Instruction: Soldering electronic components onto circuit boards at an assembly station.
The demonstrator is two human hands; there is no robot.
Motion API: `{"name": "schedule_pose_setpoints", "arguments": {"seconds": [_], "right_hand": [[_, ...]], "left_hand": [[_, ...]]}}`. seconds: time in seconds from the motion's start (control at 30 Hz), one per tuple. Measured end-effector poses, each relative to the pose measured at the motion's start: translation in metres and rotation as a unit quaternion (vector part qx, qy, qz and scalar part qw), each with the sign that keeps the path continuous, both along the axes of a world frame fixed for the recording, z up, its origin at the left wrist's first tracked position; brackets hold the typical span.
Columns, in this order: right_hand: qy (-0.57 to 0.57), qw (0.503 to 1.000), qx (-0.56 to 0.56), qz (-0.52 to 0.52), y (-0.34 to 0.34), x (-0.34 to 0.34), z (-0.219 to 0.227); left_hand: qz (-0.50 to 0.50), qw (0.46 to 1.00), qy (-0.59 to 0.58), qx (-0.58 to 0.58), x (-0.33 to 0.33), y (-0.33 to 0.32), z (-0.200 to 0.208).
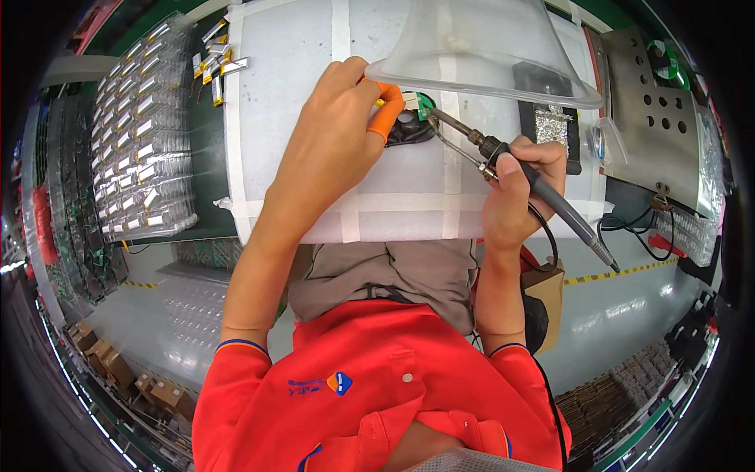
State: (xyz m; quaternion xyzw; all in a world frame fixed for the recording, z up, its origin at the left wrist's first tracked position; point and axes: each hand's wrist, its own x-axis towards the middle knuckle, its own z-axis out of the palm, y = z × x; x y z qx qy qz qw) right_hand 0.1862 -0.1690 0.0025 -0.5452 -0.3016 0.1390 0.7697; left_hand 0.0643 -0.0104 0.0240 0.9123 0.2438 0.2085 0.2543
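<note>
Left hand (344, 126): fingers pinched narrow, in orange covers (384, 123), at the left side of a green circuit board (425, 103); grip hidden, cannot tell what they hold. Board at far middle of the white bench (397, 193), black piece (412, 132) just nearer. Right hand (519, 187): fingers wrapped round a soldering iron (563, 208), tip at the board's right edge, contact unclear. Clear hood (480, 47) farther off; loose batteries (213, 64) far left; metal shavings (552, 126) to the right
</note>
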Motion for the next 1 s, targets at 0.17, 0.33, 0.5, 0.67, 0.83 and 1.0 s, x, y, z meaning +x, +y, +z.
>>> {"name": "schedule_pose_setpoints", "arguments": {"seconds": [0.17, 0.33, 0.5, 0.67, 0.83, 1.0], "right_hand": [[0.017, 1.000, -0.013, -0.009, 0.000, -0.001, -0.001], [0.021, 1.000, 0.017, -0.002, 0.001, 0.002, -0.003], [0.025, 1.000, 0.005, 0.002, 0.000, 0.002, -0.004], [0.018, 1.000, 0.014, 0.005, 0.001, 0.003, -0.006], [0.019, 1.000, 0.012, 0.006, 0.000, 0.002, -0.007], [0.006, 1.000, 0.009, 0.009, 0.001, 0.003, -0.006]], "left_hand": [[-0.003, 1.000, -0.016, -0.008, 0.002, 0.002, 0.003], [-0.015, 0.999, -0.039, 0.025, 0.003, 0.002, 0.002], [-0.025, 0.999, -0.034, 0.018, 0.006, 0.004, 0.000], [-0.024, 0.999, -0.024, 0.041, 0.007, 0.003, -0.001], [-0.027, 0.999, -0.023, 0.040, 0.008, 0.002, 0.003], [-0.031, 0.999, -0.012, 0.005, 0.008, 0.005, 0.009]]}}
